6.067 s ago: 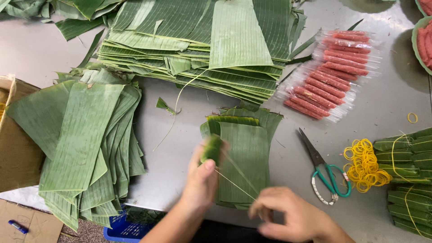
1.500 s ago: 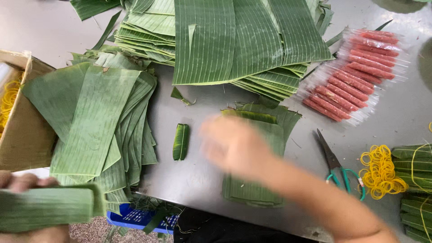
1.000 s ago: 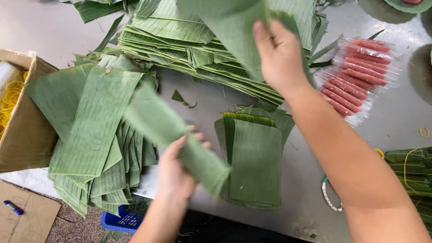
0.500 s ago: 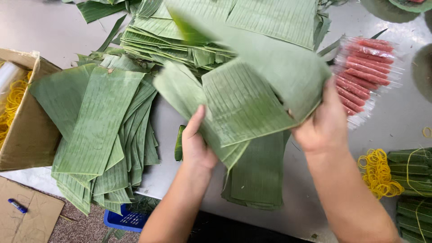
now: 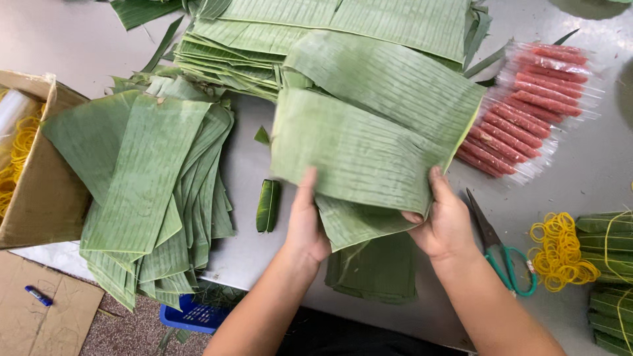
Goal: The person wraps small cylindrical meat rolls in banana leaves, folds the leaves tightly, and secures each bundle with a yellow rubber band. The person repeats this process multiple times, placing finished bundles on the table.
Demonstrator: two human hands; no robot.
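Bright even light, soft shadows, sharp focus

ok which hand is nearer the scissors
Right. The right hand grips the banana leaves just beside the scissors; the left hand holds their opposite edge, farther off.

Leaf stack (image 5: 142, 191) lay left on table (image 5: 66, 39); box (image 5: 33, 191) further left. Leaf pile (image 5: 330, 26) sat behind. Small roll (image 5: 268, 206) lay between stack and held leaves (image 5: 369, 132). Sausages (image 5: 527, 112) right; scissors (image 5: 504, 254), rubber bands (image 5: 560, 250) nearer.
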